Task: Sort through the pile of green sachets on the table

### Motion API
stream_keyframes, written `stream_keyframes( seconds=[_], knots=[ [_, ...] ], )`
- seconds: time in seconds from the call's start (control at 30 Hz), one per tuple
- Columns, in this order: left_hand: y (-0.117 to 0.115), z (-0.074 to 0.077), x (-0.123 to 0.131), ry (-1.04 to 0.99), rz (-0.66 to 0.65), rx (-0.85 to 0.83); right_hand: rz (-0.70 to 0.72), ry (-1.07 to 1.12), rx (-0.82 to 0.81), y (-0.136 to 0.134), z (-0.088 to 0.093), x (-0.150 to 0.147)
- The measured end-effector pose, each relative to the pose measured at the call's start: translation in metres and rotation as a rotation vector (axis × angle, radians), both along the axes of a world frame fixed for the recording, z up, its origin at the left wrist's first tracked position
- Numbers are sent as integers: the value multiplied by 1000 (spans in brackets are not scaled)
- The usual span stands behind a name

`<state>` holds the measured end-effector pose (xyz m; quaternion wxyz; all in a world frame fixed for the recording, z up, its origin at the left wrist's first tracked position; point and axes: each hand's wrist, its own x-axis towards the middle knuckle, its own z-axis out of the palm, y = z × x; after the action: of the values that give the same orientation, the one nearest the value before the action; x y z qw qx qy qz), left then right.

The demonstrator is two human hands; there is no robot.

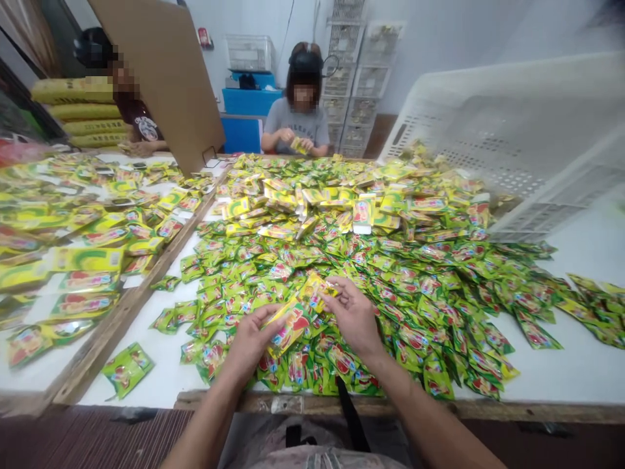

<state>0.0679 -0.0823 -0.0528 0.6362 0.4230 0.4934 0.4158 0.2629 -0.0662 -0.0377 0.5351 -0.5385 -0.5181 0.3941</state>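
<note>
My left hand (pixel 256 332) is closed around the lower side of a small yellow carton (pixel 288 331) with a red fruit print, held tilted above the heap. At the carton's upper end, my right hand (pixel 354 316) pinches a small yellow-and-green packet (pixel 315 290). Packet and carton meet there; how far one is inside the other I cannot tell. Under both hands spreads a thick heap of green sachets (pixel 415 293) printed with red fruit. Beyond the sachets, flat yellow cartons (pixel 283 195) are piled across the table.
A white perforated crate (pixel 469 117) lies tipped at the right. A wooden strip (pixel 141 293) divides the table, with more cartons on its left. A cardboard sheet (pixel 161 71) stands upright. Two people work opposite, one (pixel 297 120) handling a packet. One loose sachet (pixel 127 370) lies front left.
</note>
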Motion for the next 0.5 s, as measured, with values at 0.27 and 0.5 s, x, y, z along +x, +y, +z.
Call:
stream_keyframes(
  seconds=[0.27,0.5],
  knots=[
    [1,6,0,13,-11,60,37,75,-138,-3,-9,-11],
    [2,-2,0,-127,-42,-11,163,-130,-109,-3,0,2]
  ],
)
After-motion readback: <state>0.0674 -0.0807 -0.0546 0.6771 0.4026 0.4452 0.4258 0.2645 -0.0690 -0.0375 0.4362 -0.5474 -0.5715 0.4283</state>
